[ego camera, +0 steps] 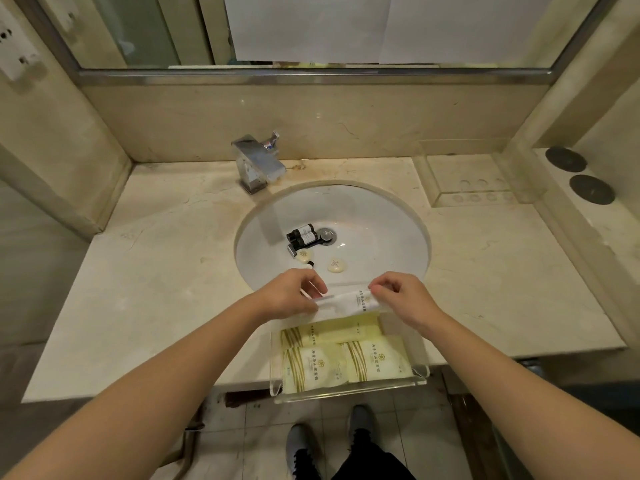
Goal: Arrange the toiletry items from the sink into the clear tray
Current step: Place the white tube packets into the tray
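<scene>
Both hands hide the white sachet's [349, 303] ends over the clear tray [346, 393].

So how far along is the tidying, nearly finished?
Roughly halfway. Three yellow packets already lie in the clear tray. Both hands, left hand and right hand, hold a white packet over the tray's far end. Left in the sink: two dark bottles, two soaps, and some small dark items I can't identify.

a beige marble surface [145, 258] runs between marble side walls, a steel-framed mirror [311, 29] above its backsplash, a chrome faucet [258, 162] behind, pale floor tiles [263, 438] below.
</scene>
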A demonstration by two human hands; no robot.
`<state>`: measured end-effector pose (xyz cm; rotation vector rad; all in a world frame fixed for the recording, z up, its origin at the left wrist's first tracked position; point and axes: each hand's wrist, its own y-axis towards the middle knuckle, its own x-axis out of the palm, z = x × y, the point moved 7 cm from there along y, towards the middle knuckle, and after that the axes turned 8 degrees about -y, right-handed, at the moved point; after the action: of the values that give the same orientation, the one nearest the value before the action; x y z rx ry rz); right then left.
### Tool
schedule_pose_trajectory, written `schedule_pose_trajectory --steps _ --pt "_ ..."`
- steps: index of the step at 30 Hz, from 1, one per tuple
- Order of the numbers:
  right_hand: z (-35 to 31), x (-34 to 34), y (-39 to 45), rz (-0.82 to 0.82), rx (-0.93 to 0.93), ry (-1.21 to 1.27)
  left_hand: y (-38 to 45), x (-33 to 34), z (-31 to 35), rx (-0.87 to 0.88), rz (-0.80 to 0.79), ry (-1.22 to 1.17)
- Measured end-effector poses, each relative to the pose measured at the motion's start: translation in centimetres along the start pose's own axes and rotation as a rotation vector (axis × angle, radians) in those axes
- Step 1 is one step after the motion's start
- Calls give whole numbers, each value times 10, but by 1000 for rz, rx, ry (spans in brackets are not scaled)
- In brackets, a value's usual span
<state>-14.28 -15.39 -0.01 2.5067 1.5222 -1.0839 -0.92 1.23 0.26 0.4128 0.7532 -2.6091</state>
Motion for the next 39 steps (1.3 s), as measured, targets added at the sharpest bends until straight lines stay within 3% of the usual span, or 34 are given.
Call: schedule_pose_trajectory --steps 4,9,16,25,31,39 --pt "12 -14 -5 9 14 -112 -4 -3 -14 5 -66 248" --pt "27 -15 -7 -2 65 -373 -11 0 -11 80 -53 461" --pt "20 -4 -8 14 -1 -685 -14 2 -12 165 -3 660" --pt "12 8 -6 44 -127 -765 -15 -1 -20 130 -48 646" --pt "6 16 -6 58 -228 -759 -16 -3 -19 171 37 603" --pt "9 20 -7 100 -294 -804 -16 -4 -25 185 20 650"
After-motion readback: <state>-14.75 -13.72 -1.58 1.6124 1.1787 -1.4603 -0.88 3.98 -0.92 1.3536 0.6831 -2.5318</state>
